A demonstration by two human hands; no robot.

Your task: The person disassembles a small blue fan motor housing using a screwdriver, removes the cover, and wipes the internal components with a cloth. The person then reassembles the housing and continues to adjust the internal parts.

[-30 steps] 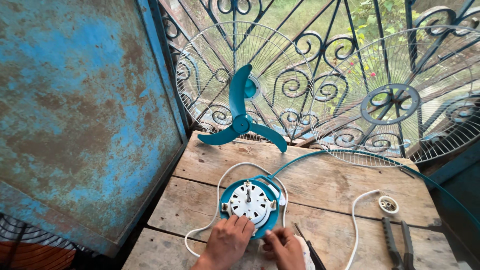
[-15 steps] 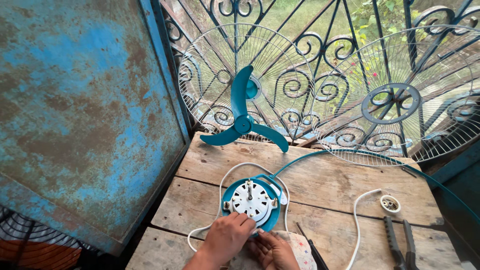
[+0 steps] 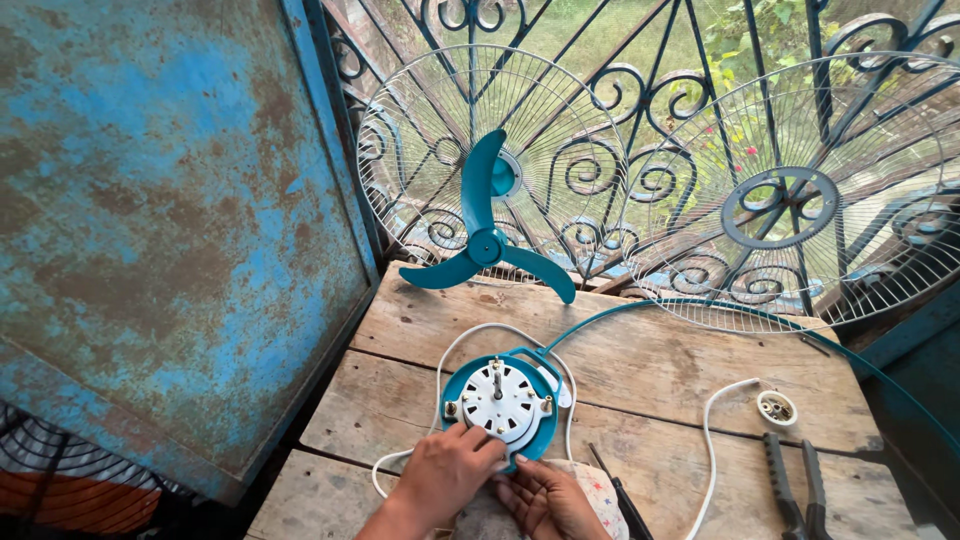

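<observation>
A teal fan motor housing point(image 3: 455, 385) with a white round motor face point(image 3: 500, 398) and a short shaft sits on the wooden plank table point(image 3: 650, 365). My left hand point(image 3: 445, 475) grips the housing's near edge, fingers on the white face. My right hand point(image 3: 540, 497) lies just below it, fingertips touching the housing's lower rim, resting on a patterned cloth point(image 3: 598, 482). A white cord point(image 3: 440, 372) loops around the motor.
A teal three-blade fan propeller point(image 3: 487, 243) leans against one wire fan guard point(image 3: 420, 130); a second guard point(image 3: 800, 200) stands at right before the iron grille. Pliers point(image 3: 790, 485), a screwdriver point(image 3: 620, 490), a white lamp socket point(image 3: 776, 407) lie on the planks. Rusty blue panel point(image 3: 150, 220) at left.
The view shifted slightly. My left hand stays on the motor housing; my right hand has moved a little beneath it, fingers still working at the lower rim.
</observation>
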